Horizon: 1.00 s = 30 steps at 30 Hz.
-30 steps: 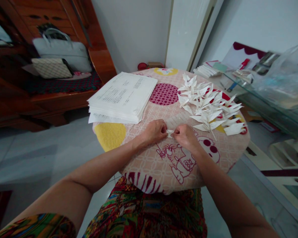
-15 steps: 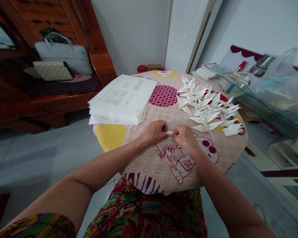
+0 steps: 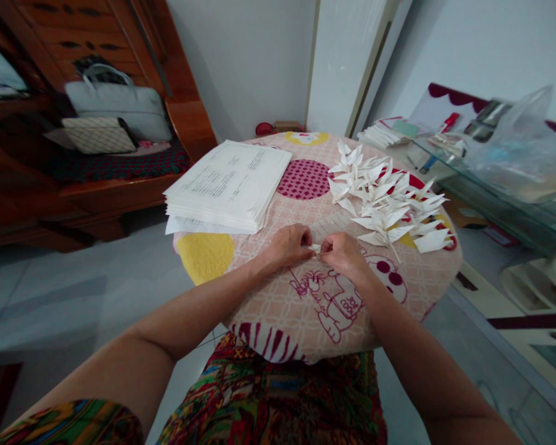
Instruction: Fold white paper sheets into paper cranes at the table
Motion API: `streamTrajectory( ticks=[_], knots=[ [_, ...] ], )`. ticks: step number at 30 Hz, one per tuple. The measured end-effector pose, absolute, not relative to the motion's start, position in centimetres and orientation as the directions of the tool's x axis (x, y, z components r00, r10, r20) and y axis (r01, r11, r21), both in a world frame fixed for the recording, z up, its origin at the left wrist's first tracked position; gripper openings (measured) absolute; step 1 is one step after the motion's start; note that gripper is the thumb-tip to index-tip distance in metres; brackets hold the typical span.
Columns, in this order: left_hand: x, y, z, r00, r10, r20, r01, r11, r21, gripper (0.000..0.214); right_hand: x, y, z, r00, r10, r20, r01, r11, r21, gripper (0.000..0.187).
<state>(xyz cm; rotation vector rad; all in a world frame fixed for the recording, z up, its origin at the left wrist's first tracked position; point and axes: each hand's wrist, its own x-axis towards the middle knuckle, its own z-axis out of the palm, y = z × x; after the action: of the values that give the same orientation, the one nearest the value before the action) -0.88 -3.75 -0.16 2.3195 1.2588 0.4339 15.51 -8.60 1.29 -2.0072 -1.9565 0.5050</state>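
Between my two hands, low over the cloth-covered round table (image 3: 269, 296), is a small folded piece of white paper (image 3: 315, 248). My left hand (image 3: 291, 243) pinches its left side between thumb and fingers. On the right side, my right hand (image 3: 339, 252) grips it with curled fingers. Most of the paper is hidden by the fingertips. Several folded paper cranes (image 3: 375, 191) lie heaped to the right, just beyond my right hand. A thick stack of printed paper sheets (image 3: 231, 179) rests at the table's left, beyond my left hand.
A glass shelf (image 3: 491, 204) with a clear plastic bag (image 3: 514, 154) stands beside the table on the right. Behind the cranes is a pile of papers (image 3: 384, 133). On the left, a wooden bench (image 3: 120, 185) holds a pale handbag (image 3: 120, 102) and a quilted purse (image 3: 99, 135).
Almost nothing differs. Both hands stay in place on the folded paper, with the fingertips shifting very slightly, and the view has tilted a little.
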Motion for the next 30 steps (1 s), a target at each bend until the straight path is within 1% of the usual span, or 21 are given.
streamTrajectory(
  ticks=[2,6,9,14,17,19,20,22,27,30],
  knots=[
    [-0.9,-3.8,0.0,0.529,0.847,0.051,0.701,-0.470,0.536,0.015,15.6,-8.6,1.3,-0.001,0.999,-0.044,0.887,-0.019,-0.461,0.003],
    [-0.9,-3.9,0.0,0.528,0.848,0.056,0.697,-0.470,0.542,0.015,16.1,-8.8,1.4,-0.023,0.999,-0.041,0.873,-0.001,-0.488,0.011],
    [-0.9,-3.9,0.0,0.529,0.847,0.060,0.699,-0.475,0.535,0.015,16.9,-9.0,1.5,-0.017,0.999,-0.034,0.878,-0.001,-0.478,0.014],
    [-0.9,-3.9,0.0,0.531,0.845,0.061,0.703,-0.479,0.526,0.014,17.9,-9.4,1.8,0.014,0.998,-0.066,0.885,-0.043,-0.464,0.017],
    [-0.9,-3.9,0.0,0.535,0.843,0.059,0.699,-0.481,0.529,0.014,17.5,-9.7,2.2,0.031,0.999,-0.011,0.875,-0.033,-0.482,0.017],
    [-0.9,-3.8,-0.1,0.534,0.843,0.062,0.698,-0.482,0.530,0.014,16.8,-9.8,2.4,0.031,0.999,0.043,0.849,-0.003,-0.528,0.014],
    [-0.9,-3.8,-0.1,0.534,0.843,0.062,0.698,-0.481,0.531,0.014,16.4,-9.7,2.4,0.026,0.999,0.046,0.832,0.004,-0.555,0.012],
    [-0.9,-3.8,-0.2,0.530,0.846,0.062,0.699,-0.477,0.533,0.014,15.8,-9.4,2.1,0.029,0.998,0.053,0.824,0.006,-0.566,0.010],
    [-1.1,-3.7,-0.1,0.548,0.834,0.060,0.681,-0.487,0.546,0.015,15.6,-8.5,1.0,-0.026,0.997,-0.071,0.782,-0.024,-0.623,0.007],
    [-1.5,-3.5,-0.3,0.576,0.815,0.066,0.640,-0.500,0.583,0.015,15.9,-8.4,0.8,-0.028,0.997,-0.071,0.776,-0.023,-0.630,0.007]
  ],
)
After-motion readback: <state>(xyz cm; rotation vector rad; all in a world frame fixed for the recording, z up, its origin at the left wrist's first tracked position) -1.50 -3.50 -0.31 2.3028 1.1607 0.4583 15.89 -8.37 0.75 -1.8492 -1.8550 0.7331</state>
